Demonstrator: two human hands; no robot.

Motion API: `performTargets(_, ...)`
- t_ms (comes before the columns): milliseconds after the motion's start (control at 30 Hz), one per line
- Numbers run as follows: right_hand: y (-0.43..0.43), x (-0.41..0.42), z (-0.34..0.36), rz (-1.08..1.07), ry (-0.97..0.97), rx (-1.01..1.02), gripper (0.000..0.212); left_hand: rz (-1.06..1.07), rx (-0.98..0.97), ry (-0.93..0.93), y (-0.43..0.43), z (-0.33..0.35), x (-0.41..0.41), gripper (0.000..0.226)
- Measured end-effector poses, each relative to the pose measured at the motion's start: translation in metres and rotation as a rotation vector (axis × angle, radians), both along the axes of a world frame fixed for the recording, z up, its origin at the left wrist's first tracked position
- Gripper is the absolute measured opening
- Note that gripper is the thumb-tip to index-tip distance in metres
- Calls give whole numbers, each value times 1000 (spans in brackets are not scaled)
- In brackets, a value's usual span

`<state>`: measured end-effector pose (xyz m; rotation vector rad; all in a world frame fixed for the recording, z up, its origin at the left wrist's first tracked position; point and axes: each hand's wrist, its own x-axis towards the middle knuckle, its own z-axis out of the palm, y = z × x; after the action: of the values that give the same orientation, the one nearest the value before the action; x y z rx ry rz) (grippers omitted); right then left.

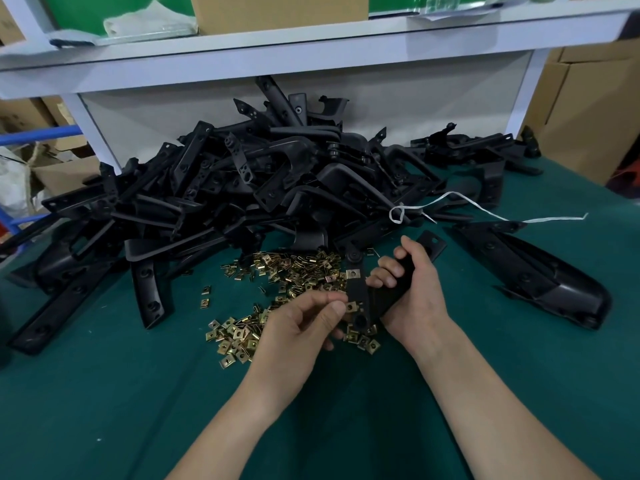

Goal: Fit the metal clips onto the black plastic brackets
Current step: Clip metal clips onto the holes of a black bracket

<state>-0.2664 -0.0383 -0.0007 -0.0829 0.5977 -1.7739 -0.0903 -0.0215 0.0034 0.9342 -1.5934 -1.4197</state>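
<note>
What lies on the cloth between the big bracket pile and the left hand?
In the head view, loose metal clips lie scattered there, from the pile down to the left hand.

On the desk (104, 393), the pile of brackets (242, 188) lies along the back edge, the loose clips (294, 271) just before it.

The right hand (412, 292) covers the middle of the bracket (355, 292) it grips. The left hand (294, 336) pinches a clip (350, 307) at the bracket's edge, its fingers (334, 309) hiding part of it. Some loose clips (235, 336) lie under that hand. Both forearms (485, 410) and the tabletop (104, 393) run off the bottom edge.
</note>
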Motion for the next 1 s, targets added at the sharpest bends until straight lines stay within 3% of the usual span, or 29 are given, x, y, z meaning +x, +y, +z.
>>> performTargets(300, 0, 1, 2, 6, 13, 14, 35, -28, 142, 83, -1, -1, -1, 14)
performTargets(500, 0, 2, 1, 7, 18, 14, 35, -36, 143, 76, -2, -3, -2, 27)
performTargets(1000, 0, 3, 2, -3, 39, 15, 35, -49, 128, 101, -3, -3, -4, 16)
